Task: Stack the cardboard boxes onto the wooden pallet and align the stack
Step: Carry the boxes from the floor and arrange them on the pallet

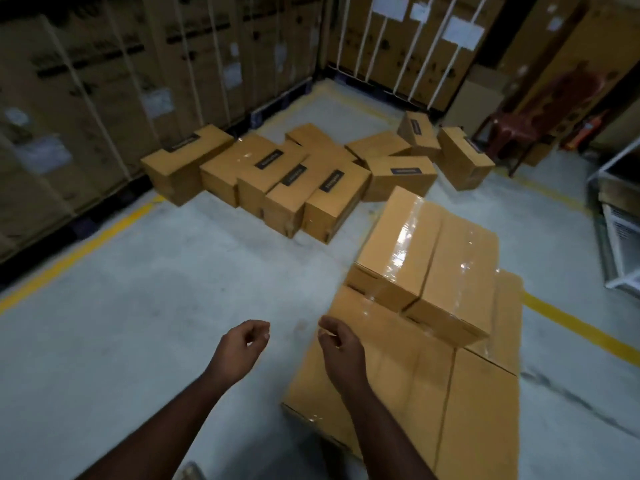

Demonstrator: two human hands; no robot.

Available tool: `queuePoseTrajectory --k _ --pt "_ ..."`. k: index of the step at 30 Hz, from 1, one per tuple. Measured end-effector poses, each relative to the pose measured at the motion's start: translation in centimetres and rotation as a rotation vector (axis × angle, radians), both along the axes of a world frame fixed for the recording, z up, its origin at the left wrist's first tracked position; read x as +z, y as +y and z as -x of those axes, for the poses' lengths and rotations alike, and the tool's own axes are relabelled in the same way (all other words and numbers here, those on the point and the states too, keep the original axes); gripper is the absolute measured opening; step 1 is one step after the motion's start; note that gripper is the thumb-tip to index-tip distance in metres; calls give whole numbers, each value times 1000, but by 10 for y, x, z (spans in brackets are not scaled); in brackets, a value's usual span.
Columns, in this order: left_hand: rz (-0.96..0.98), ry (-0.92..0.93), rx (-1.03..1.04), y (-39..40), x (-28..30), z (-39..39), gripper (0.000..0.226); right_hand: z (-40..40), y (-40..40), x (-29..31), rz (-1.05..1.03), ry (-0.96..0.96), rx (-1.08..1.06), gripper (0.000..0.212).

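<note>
Hands: left hand (242, 344) and right hand (341, 342) loosely curled, holding nothing.
Stack: cardboard boxes (426, 268) just right, pallet hidden.
Loose boxes (298, 178): scattered on floor beyond.
Advice: fetch the nearest, grip both ends, set flush.

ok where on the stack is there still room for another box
Bare room on the lower layer, near side, in front of the two top boxes and under the right hand. The far end is taken. The floor pile is crowded.
</note>
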State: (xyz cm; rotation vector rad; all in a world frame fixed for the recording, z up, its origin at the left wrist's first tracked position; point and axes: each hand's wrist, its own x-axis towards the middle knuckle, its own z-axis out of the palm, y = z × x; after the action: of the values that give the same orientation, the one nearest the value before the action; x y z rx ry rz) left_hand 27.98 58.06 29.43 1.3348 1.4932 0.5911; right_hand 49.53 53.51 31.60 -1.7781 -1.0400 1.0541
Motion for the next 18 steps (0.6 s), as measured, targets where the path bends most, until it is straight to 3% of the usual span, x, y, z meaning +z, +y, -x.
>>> queuePoseTrajectory --k 8,18 --pt "-23 -40 299 19 48 205 14 194 57 42 29 81 171 23" --pt "-44 -87 386 113 63 294 18 289 178 45 25 127 213 24"
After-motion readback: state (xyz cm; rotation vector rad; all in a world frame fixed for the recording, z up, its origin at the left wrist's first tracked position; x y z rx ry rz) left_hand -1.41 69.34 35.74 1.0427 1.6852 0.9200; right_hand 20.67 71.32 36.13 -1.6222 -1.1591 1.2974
